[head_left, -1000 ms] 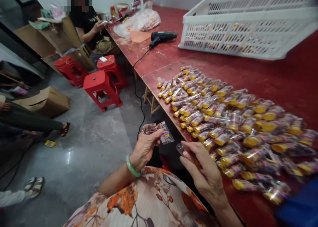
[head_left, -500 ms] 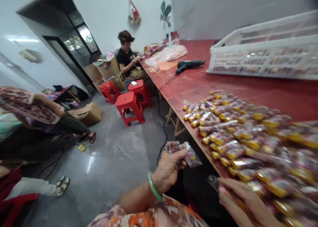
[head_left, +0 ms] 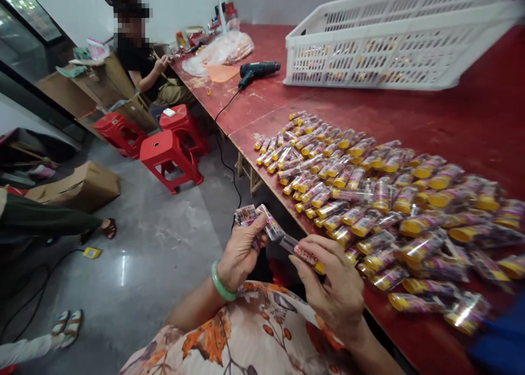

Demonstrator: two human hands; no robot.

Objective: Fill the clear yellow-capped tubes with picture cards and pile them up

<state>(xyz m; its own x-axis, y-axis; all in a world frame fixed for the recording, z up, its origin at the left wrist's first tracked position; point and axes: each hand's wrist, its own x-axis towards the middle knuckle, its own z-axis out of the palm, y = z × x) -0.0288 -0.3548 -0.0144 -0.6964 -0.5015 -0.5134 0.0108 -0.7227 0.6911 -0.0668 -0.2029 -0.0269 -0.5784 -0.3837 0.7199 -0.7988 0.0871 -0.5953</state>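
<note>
My left hand (head_left: 241,249), with a green bangle at the wrist, is closed on a small stack of printed plastic sleeves (head_left: 258,219). My right hand (head_left: 332,285) is closed on a clear tube with a yellow cap (head_left: 301,251), its open end pointing at the sleeves and almost touching them. Both hands hover over my lap, just off the near edge of the red table (head_left: 471,123). A wide spread of wrapped yellow-capped tubes (head_left: 369,200) lies on the table to the right of my hands.
A white slatted crate (head_left: 389,41) stands at the back of the table, with a black heat gun (head_left: 258,69) and its cord to its left. A seated person (head_left: 139,58) works at the far end. Red stools (head_left: 168,151), a cardboard box (head_left: 76,186) and other people's legs occupy the floor.
The view swung up toward the room and came back down. My right hand has brought the tube closer to the sleeves in my left hand.
</note>
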